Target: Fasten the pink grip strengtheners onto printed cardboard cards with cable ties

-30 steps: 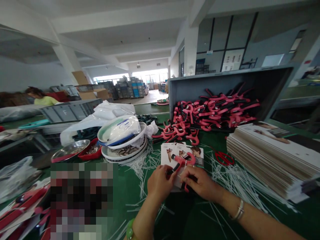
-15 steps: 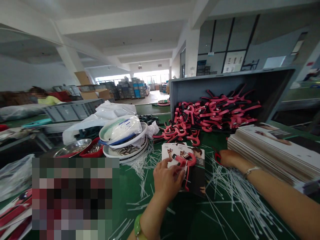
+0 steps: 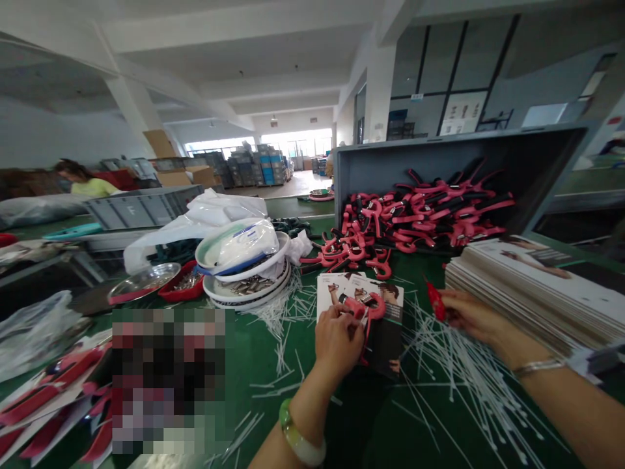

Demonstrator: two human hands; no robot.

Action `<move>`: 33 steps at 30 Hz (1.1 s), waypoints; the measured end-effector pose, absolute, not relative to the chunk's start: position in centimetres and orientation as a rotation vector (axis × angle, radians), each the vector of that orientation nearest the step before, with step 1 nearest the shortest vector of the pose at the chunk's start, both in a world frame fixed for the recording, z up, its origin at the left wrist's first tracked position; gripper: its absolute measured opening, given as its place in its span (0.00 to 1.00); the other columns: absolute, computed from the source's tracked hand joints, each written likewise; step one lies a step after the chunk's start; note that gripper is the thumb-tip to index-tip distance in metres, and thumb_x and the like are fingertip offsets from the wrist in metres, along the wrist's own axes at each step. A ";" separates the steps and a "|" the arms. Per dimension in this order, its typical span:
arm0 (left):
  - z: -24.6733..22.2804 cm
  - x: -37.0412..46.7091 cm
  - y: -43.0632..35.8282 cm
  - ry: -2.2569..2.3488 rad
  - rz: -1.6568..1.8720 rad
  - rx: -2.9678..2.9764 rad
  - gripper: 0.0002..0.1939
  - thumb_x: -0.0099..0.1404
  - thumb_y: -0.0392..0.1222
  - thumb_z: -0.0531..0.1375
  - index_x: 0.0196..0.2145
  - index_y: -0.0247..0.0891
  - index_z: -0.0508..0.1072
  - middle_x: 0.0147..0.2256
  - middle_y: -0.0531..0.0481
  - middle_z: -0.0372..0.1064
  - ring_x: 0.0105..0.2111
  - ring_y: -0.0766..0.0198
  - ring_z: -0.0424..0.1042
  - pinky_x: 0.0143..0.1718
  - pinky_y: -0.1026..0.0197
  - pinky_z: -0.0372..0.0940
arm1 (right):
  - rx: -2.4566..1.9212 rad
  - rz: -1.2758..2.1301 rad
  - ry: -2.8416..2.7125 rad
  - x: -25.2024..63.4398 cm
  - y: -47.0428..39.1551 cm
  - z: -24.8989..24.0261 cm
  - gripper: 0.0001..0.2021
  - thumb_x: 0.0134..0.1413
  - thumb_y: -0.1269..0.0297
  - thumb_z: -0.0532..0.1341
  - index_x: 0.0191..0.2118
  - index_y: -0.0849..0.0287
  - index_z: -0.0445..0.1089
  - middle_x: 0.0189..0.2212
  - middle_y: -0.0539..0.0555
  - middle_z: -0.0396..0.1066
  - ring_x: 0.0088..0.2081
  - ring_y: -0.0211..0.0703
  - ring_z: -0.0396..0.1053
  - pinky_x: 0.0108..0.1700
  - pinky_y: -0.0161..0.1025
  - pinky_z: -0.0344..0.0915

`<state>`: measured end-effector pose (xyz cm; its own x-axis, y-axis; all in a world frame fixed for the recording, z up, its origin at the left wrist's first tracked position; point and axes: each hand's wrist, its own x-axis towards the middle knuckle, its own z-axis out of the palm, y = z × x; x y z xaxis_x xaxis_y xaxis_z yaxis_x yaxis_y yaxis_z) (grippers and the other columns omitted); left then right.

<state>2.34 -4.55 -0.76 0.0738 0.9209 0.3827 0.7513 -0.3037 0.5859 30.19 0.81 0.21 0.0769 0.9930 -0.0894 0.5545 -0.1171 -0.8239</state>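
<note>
- One pink spring clamp (image 3: 377, 310) lies on a printed card (image 3: 385, 348), right at the left hand's (image 3: 339, 337) fingertips.
- Those left fingers are bent, drawn nearly together, holding the clamp against the card.
- Over to the right, the right hand's (image 3: 471, 317) fingers are closed around red scissors (image 3: 437, 305).
- White cable ties (image 3: 476, 384) fan out just below the right fingers; a card stack (image 3: 512, 316) stands beside them.
- Beyond both hands' fingers, a grey crate (image 3: 385, 166) spills pink-and-black clamps (image 3: 424, 218).

Factory workshop: bare pillar (image 3: 381, 98), crates (image 3: 268, 166) stacked behind, green worktable (image 3: 254, 348), grey bin (image 3: 375, 166) of clamps (image 3: 424, 215) (all pink-and-black).
</note>
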 end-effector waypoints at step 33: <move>-1.3 1.4 -3.3 1.471 1.063 1.917 0.06 0.57 0.40 0.59 0.24 0.40 0.73 0.38 0.51 0.68 0.40 0.63 0.66 0.43 0.61 0.60 | -1.198 2.012 -1.079 21.6 -4.1 0.2 0.22 0.43 0.44 0.64 0.29 0.62 0.66 0.16 0.44 0.61 0.14 0.23 0.55 0.13 0.20 0.50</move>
<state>1.38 -3.29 -1.25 0.1132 0.9531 0.2808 0.5656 -0.2941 0.7704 21.59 -4.11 0.17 -0.4472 0.7756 -0.4455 -0.0581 -0.5222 -0.8509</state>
